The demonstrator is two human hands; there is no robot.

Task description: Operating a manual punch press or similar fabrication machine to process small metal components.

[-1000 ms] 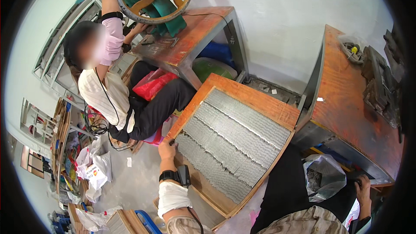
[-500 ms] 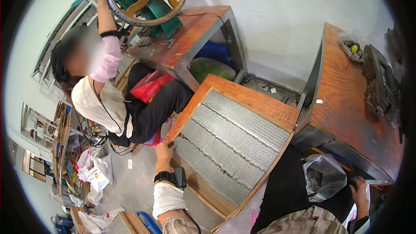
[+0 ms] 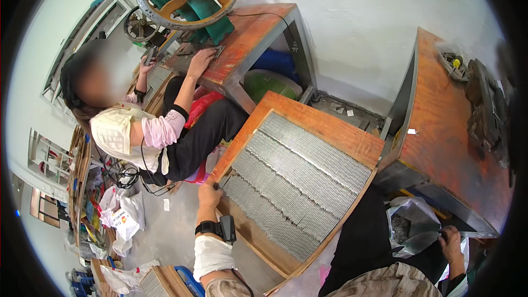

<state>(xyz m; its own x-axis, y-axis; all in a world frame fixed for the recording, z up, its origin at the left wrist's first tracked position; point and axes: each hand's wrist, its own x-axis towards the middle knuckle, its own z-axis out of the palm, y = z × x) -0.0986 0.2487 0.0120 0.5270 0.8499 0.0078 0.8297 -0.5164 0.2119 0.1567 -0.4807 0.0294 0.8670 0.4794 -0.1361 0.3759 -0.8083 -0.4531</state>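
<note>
A wooden tray (image 3: pixel 330 131) lies tilted in front of me, filled with dense rows of small grey metal pieces and bare at its near-left end. At its left edge my left hand (image 3: pixel 209 193) is closed on the rim, with a small dark patch by the thumb. My right hand (image 3: pixel 452 243) is low at the right, beside my dark-trousered leg and a clear plastic bag (image 3: pixel 413 209) with grey pieces inside. Its fingers are curled near a small dark thing that I cannot make out.
A co-worker (image 3: pixel 132 126) sits at the left by a bench (image 3: pixel 258 22) bearing a green hand press with a large wheel (image 3: pixel 220 19). At the right stands another wooden bench (image 3: pixel 440 126) with a dark metal tool (image 3: pixel 487 110). White bags (image 3: pixel 126 214) lie on the floor.
The co-worker's raised hand has come off the wheel down to the bench top; the other hand now shows a small dark object. My own hands have barely moved.
</note>
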